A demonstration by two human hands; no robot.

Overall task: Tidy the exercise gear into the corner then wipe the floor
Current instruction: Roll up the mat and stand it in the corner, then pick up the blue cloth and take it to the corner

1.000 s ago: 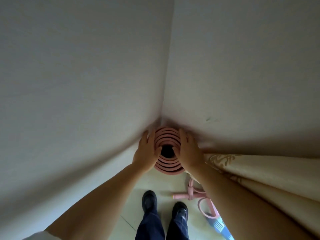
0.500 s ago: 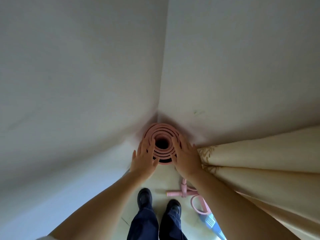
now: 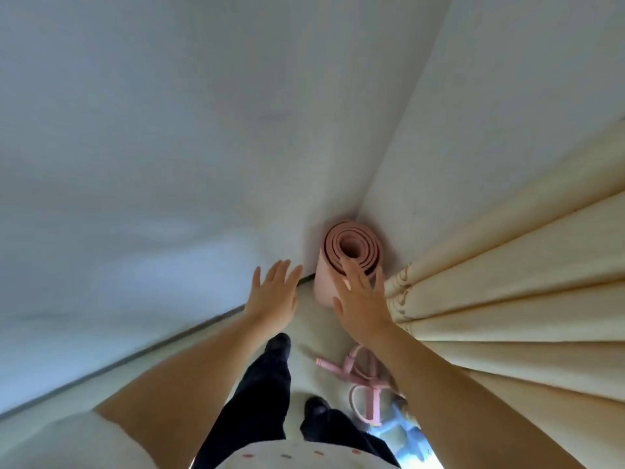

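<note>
**Fingers spread beside the rolled mat**

Fingers of our left hand (image 3: 273, 301) and right hand (image 3: 362, 308) were straight, spread wide, holding nothing. The pink yoga mat (image 3: 348, 262) stood upright in the corner, our right fingertips overlapping it, our left hand just beside it.

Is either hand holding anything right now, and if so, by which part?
Nothing is gripped. Both the left hand and right hand are open with straight fingers by the upright rolled mat.

Both hands have come off the rolled mat (image 3: 350, 257). The left hand (image 3: 274, 296) now hovers apart with fingers straight (the right hand (image 3: 360, 301) likewise), and the mat stands upright in the corner.
</note>
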